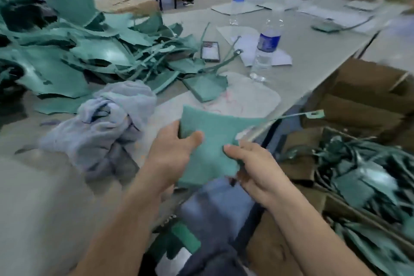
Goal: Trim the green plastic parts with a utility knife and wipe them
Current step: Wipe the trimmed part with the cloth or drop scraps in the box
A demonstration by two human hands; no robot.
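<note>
Two bare hands are holding one squarish green plastic part [210, 139] over the near edge of the grey table [313, 56]. The left hand [174, 152] is pinching its left side, thumb on top; the right hand [255, 168] is gripping its right edge, fingers curled. One thin green flash strip [298, 115] is trailing rightward from it, nearer the right hand. Beyond are sitting one crumpled grey cloth [100, 123] and two clear water bottles [265, 51].
</note>
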